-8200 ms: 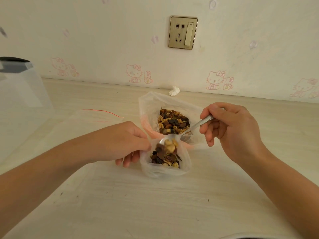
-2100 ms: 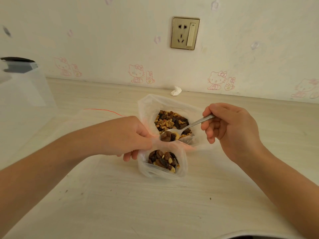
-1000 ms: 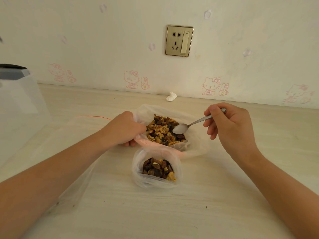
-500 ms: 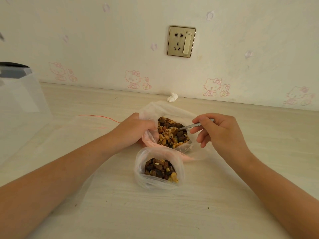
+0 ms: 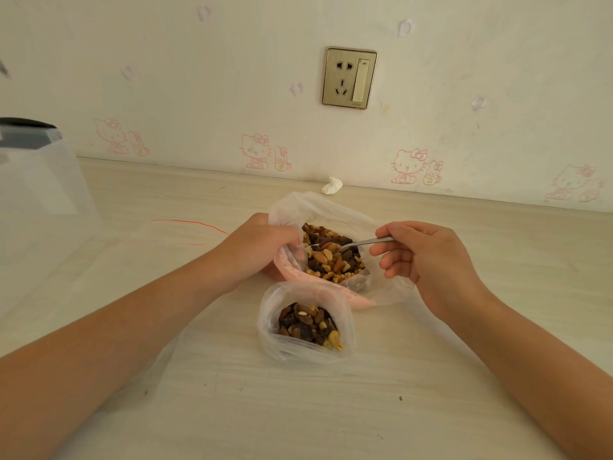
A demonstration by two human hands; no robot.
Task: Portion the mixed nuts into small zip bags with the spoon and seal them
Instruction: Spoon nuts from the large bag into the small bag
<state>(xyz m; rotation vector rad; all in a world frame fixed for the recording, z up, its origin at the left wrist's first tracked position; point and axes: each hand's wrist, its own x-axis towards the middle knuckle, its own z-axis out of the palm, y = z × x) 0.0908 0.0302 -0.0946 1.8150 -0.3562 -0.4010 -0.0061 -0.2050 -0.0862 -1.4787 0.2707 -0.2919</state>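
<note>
While fingers of the left hand curl round the nut bag rim, right hand fingers pinch the spoon, bowl sunk in the mixed nuts. Part-filled small zip bag stands open on surface, just nearer.

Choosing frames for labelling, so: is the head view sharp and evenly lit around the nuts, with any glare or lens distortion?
Head view: soft, warm, even light with only faint shadows; mixed nuts in the large clear plastic bag read sharp; a small highlight on the silver metal spoon; the wall-table line bows, wide-angle distortion.
</note>
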